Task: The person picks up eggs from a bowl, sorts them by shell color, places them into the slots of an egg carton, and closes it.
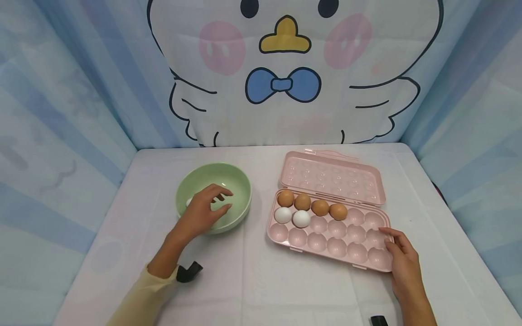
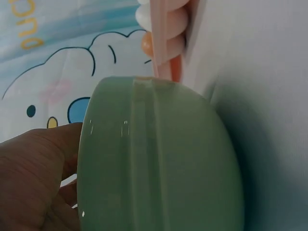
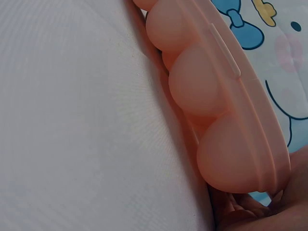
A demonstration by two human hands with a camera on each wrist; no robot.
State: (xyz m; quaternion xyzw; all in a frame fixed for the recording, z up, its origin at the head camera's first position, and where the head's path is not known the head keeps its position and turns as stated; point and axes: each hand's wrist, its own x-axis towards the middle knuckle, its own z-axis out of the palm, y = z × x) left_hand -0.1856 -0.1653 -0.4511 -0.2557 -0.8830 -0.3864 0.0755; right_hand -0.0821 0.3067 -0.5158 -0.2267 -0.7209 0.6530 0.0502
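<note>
My left hand [image 1: 200, 212] reaches over the light green bowl [image 1: 244, 199], its thumb and fingers parted with nothing between them. Inside the bowl a bit of a white egg [image 1: 188, 202] peeks out beside the hand; the hand hides much of the interior. In the left wrist view, the bowl's outer wall [image 2: 192, 154] fills the middle. A pink egg carton [image 1: 336, 248] lies with its lid [image 1: 334, 176] folded back. It holds brown eggs [image 1: 302, 202] in the back row and two white eggs [image 1: 301, 219] in the middle row. My right hand [image 1: 405, 265] grips the carton's right end.
A white cloth [image 1: 261, 290] covers the table, with printed curtains [image 1: 81, 113] rising at the back and both sides. Black straps [image 1: 189, 271] show by the wrists. The carton stands to the right of the bowl, with a strip of cloth between them.
</note>
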